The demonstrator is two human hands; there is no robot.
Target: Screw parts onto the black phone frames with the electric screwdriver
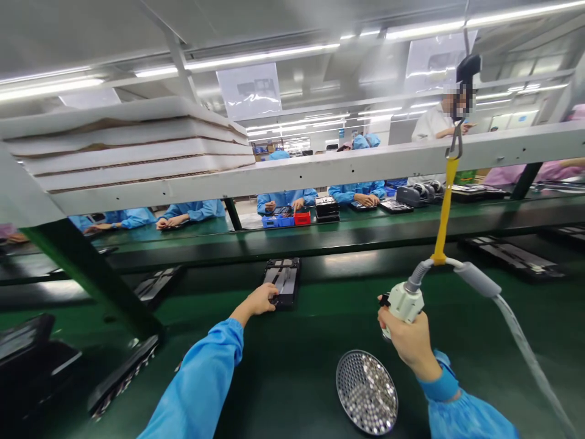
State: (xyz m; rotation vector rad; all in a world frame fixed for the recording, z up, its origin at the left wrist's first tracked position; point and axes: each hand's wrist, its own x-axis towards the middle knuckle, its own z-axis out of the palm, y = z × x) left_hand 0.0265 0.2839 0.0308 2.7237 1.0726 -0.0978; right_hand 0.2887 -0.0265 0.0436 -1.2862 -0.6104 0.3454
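Note:
My left hand (261, 300) reaches forward in a blue sleeve and grips the near edge of a black flat assembly (283, 279) lying on the dark conveyor strip. My right hand (408, 338) is closed around a pale hanging power screwdriver (404, 301), held upright above the green bench. A yellow strap (442, 216) and a grey hose (507, 311) run from the tool. A round perforated metal tray (367, 391) full of small screws lies just below and left of my right hand.
The green bench (292, 366) has a slanted green post (86, 268) at left, with black assemblies (123, 375) near it. More black units (514, 256) ride the conveyor at right. A white shelf (292, 171) with stacked foam sheets hangs overhead. Several workers in blue sit opposite.

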